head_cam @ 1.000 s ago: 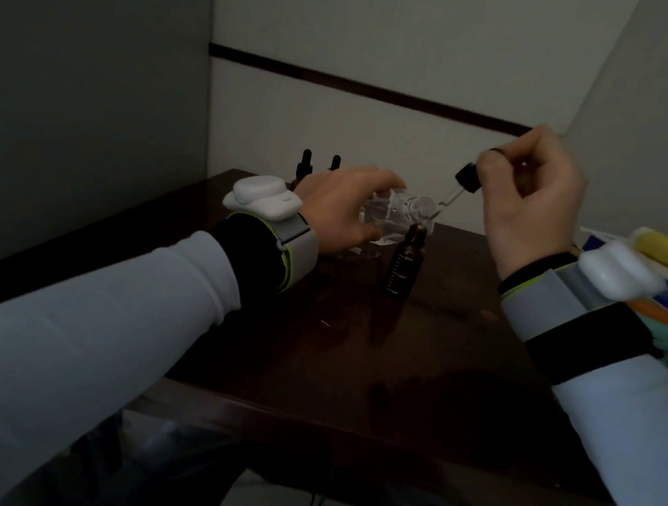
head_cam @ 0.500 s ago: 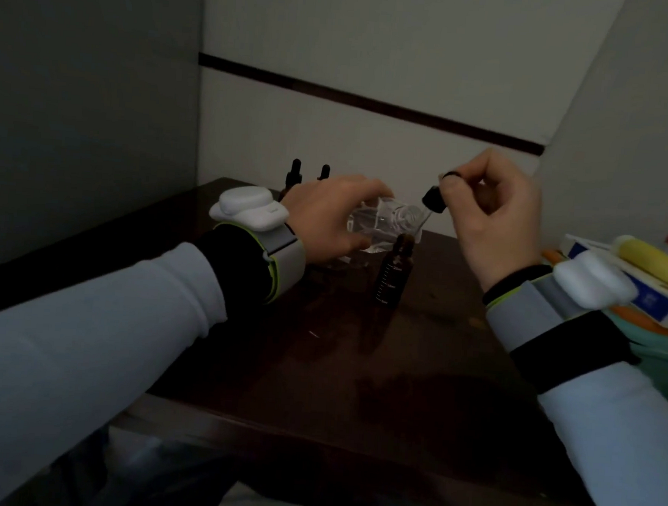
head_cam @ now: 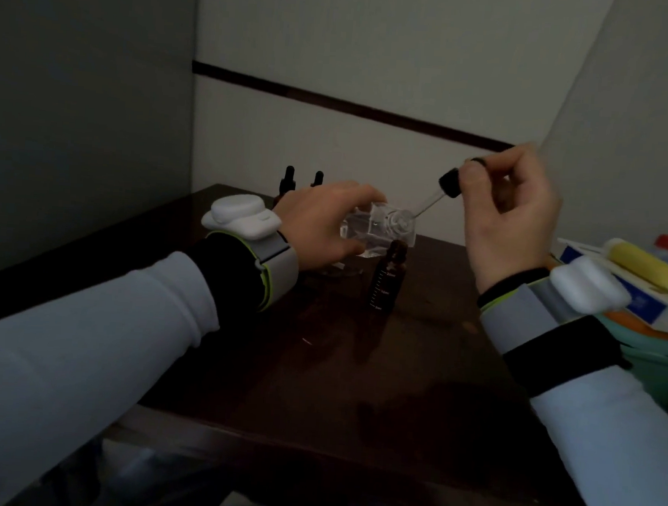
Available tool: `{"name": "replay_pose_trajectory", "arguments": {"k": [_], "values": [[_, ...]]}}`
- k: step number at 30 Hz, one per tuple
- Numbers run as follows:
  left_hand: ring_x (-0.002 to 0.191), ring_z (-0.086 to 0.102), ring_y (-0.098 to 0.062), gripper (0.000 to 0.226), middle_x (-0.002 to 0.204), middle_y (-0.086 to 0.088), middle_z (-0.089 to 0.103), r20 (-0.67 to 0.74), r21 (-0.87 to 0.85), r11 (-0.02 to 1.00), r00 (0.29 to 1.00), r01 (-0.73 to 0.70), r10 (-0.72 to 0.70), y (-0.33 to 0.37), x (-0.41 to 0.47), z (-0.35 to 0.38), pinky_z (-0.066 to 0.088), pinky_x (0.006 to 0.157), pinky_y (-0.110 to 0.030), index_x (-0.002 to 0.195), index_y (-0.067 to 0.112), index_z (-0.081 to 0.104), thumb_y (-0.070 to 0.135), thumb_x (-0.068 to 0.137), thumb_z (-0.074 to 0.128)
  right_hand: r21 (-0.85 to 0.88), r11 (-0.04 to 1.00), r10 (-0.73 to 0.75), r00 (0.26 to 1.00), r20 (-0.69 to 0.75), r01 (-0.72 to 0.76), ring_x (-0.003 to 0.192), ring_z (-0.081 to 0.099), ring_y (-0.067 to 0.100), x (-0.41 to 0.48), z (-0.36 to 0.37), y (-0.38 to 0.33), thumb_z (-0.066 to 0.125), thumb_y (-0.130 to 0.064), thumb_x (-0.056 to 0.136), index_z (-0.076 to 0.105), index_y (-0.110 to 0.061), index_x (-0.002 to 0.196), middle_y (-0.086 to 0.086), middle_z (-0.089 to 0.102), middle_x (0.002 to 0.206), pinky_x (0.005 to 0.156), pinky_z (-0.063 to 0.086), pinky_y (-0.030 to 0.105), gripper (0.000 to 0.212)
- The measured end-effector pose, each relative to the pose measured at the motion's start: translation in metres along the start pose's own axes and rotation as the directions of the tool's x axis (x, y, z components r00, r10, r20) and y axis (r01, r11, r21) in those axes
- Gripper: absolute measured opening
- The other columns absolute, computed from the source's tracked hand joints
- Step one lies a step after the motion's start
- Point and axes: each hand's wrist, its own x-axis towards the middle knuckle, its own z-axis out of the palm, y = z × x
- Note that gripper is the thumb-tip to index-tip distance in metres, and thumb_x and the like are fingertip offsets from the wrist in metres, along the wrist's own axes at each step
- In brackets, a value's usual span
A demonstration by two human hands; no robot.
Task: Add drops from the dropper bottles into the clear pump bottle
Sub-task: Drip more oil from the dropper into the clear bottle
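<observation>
My left hand (head_cam: 322, 222) grips the clear pump bottle (head_cam: 385, 228) and tilts it so its open neck faces right. My right hand (head_cam: 512, 222) pinches the black bulb of a dropper (head_cam: 433, 198); its glass tip reaches down-left into the bottle's neck. An uncapped amber dropper bottle (head_cam: 389, 278) stands upright on the dark table (head_cam: 355, 373), just in front of the clear bottle. Two more dropper bottles (head_cam: 302, 181) with black bulbs stand behind my left hand, mostly hidden.
The table sits in a corner, with walls close on the left and behind. A pile of things (head_cam: 646, 282) crowds the right edge: a teal container, white and blue boxes, a yellow tube. Both wrists wear white devices on straps.
The dropper was raised clear of the neck half a second ago; now its glass tip is back at the bottle's neck. My left hand still holds the clear bottle tilted.
</observation>
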Motion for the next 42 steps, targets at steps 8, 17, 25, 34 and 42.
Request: {"name": "replay_pose_trajectory", "arguments": {"k": [8, 17, 25, 34, 42], "values": [[0.106, 0.057, -0.013, 0.056, 0.119, 0.009, 0.059, -0.022, -0.049, 0.999, 1.000, 0.010, -0.011, 0.000, 0.000, -0.001, 0.050, 0.086, -0.040, 0.128, 0.031, 0.049, 0.032, 0.077, 0.072, -0.134, 0.991, 0.044, 0.974, 0.224, -0.014, 0.052, 0.042, -0.001, -0.007, 0.006, 0.007, 0.062, -0.017, 0.085, 0.047, -0.032, 0.067, -0.015, 0.044, 0.055, 0.051, 0.031, 0.009, 0.028], [0.108, 0.057, -0.015, 0.057, 0.120, 0.008, 0.059, -0.016, -0.024, 1.000, 1.000, 0.007, -0.008, 0.000, 0.000, 0.000, 0.049, 0.087, -0.041, 0.129, 0.031, 0.049, 0.032, 0.077, 0.073, -0.143, 0.989, 0.073, 0.962, 0.265, -0.035, 0.052, 0.041, 0.001, -0.007, 0.007, 0.010, 0.063, -0.018, 0.083, 0.048, -0.031, 0.065, -0.024, 0.048, 0.053, 0.050, 0.031, 0.010, 0.027], [0.109, 0.056, -0.016, 0.056, 0.122, 0.007, 0.059, -0.004, -0.024, 1.000, 1.000, 0.011, -0.011, 0.002, 0.000, -0.001, 0.049, 0.087, -0.040, 0.130, 0.030, 0.048, 0.031, 0.079, 0.072, -0.105, 0.993, 0.077, 0.971, 0.224, -0.055, 0.051, 0.040, 0.001, -0.007, 0.006, 0.010, 0.062, -0.019, 0.080, 0.047, -0.030, 0.063, -0.018, 0.047, 0.051, 0.050, 0.032, 0.012, 0.025], [0.109, 0.056, -0.014, 0.056, 0.121, 0.008, 0.058, 0.013, -0.026, 0.999, 1.000, 0.023, -0.023, 0.002, 0.000, -0.001, 0.048, 0.088, -0.036, 0.130, 0.031, 0.049, 0.030, 0.079, 0.071, -0.119, 0.993, 0.037, 0.990, 0.139, -0.021, 0.051, 0.042, -0.002, -0.004, 0.006, 0.008, 0.060, -0.023, 0.081, 0.047, -0.033, 0.065, -0.017, 0.047, 0.054, 0.052, 0.031, 0.010, 0.023], [0.109, 0.056, -0.016, 0.056, 0.121, 0.008, 0.059, 0.003, -0.014, 0.999, 0.999, 0.043, -0.043, 0.001, 0.000, 0.000, 0.048, 0.088, -0.039, 0.130, 0.031, 0.049, 0.031, 0.078, 0.071, -0.012, 1.000, -0.002, 1.000, -0.003, 0.002, 0.048, 0.041, -0.004, 0.004, -0.004, -0.001, 0.054, -0.015, 0.080, 0.043, -0.029, 0.067, -0.024, 0.048, 0.051, 0.051, 0.030, 0.009, 0.023]]}}
